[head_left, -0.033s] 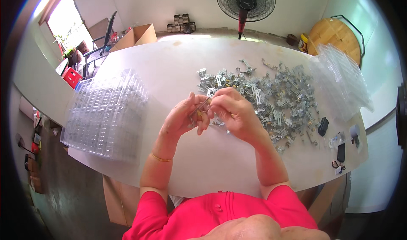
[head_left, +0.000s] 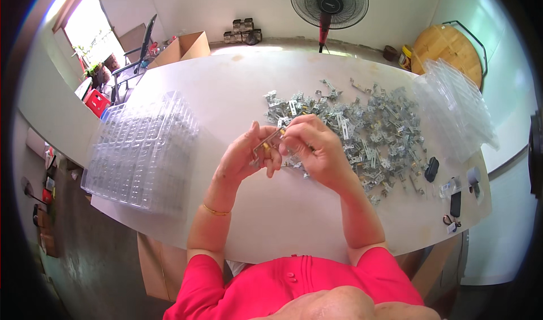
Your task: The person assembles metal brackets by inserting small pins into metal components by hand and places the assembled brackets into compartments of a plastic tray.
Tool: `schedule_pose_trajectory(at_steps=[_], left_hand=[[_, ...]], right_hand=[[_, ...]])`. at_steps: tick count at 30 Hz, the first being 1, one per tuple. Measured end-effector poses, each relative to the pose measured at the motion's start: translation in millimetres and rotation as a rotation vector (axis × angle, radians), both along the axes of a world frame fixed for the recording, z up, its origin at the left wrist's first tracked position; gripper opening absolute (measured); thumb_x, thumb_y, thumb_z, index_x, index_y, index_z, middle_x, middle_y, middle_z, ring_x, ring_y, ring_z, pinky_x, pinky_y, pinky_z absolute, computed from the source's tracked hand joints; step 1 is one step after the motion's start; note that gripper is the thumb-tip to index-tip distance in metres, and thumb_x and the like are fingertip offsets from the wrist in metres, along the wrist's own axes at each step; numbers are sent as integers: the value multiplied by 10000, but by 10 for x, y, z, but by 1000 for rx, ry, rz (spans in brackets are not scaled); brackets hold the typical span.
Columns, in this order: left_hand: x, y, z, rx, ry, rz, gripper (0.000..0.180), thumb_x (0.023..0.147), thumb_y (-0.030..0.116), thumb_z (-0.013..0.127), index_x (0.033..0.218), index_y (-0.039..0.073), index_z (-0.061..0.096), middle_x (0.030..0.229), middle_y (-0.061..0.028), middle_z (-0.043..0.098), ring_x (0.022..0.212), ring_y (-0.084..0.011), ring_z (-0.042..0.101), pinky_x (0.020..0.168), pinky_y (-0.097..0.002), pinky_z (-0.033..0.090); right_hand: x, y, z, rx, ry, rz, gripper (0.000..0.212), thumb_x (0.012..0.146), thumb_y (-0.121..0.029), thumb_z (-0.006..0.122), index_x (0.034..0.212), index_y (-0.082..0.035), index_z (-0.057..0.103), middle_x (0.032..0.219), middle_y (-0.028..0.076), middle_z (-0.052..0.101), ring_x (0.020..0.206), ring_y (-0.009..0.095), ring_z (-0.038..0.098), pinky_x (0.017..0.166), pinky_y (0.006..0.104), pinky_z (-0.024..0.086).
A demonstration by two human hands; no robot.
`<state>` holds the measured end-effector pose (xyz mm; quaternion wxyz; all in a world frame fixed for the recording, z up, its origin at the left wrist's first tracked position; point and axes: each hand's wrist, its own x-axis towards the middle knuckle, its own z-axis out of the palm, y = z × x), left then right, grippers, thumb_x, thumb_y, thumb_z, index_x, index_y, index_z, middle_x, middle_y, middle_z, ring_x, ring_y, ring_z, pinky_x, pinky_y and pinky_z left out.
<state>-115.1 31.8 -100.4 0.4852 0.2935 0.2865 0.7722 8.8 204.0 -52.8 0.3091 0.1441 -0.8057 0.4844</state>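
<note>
Over the middle of the table, my left hand [head_left: 250, 151] is closed on a small metal bracket [head_left: 266, 141] with brass-coloured parts. My right hand [head_left: 312, 149] meets it from the right, thumb and forefinger pinched at the bracket's upper end. The fingers partly cover that end, so its shape there is hard to make out. Just beyond and to the right of my hands spreads a loose pile of similar metal brackets [head_left: 367, 133], silvery with some brass-coloured bits.
A tall stack of clear plastic trays [head_left: 138, 150] stands on the table's left. More clear trays [head_left: 455, 102] lean at the far right. A dark case [head_left: 431, 169], a black phone-like object [head_left: 455, 204] and a tape roll [head_left: 473, 176] lie near the right edge. Behind stands a fan [head_left: 329, 3].
The bracket shows a little more between my hands, its upper end tipped slightly up and right. My right fingers have shifted slightly. The rest looks the same.
</note>
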Motion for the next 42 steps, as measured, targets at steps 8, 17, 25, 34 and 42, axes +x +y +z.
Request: schedule_pose_trajectory(at_steps=[8, 17, 25, 34, 42], left_hand=[[157, 92, 66, 132, 467, 414, 470, 1059, 223, 497, 1459, -14, 425, 1365, -234, 562, 1283, -301, 546, 1018, -449, 500], [116, 102, -9, 2, 717, 607, 327, 1093, 260, 433, 1208, -6, 585, 1246, -153, 633, 1230, -238, 568, 1043, -417, 465], [221, 73, 80, -295, 616, 652, 280, 1089, 241, 451, 963, 39, 599, 828, -36, 634, 823, -118, 599, 768, -284, 485], [259, 133, -21, -363, 619, 663, 201, 1078, 192, 467, 1000, 46, 581, 714, 19, 526, 687, -66, 506, 620, -230, 419], [231, 156, -138, -423, 760, 825, 175, 1059, 162, 485, 979, 28, 563, 705, -10, 497, 668, -79, 461, 589, -270, 419]], right_hand=[[-135, 120, -154, -562, -298, 70, 94, 995, -98, 637, 1023, -12, 661, 940, 27, 664, 879, 88, 631, 799, 260, 546], [-185, 38, -232, -656, -424, 138, 131, 1015, -159, 622, 1035, -40, 673, 962, 23, 678, 882, 72, 626, 797, 229, 529], [-11, -140, -72, -260, -290, -2, 107, 988, -161, 662, 1026, -61, 663, 721, 20, 669, 652, 70, 607, 606, 248, 498], [-51, -232, -177, -151, -160, -14, 81, 991, -105, 627, 1005, -27, 612, 797, 92, 677, 694, 163, 656, 642, 297, 522], [-34, -266, -131, -111, -174, -60, 57, 982, -81, 619, 982, -28, 596, 805, 121, 675, 693, 242, 666, 634, 334, 517]])
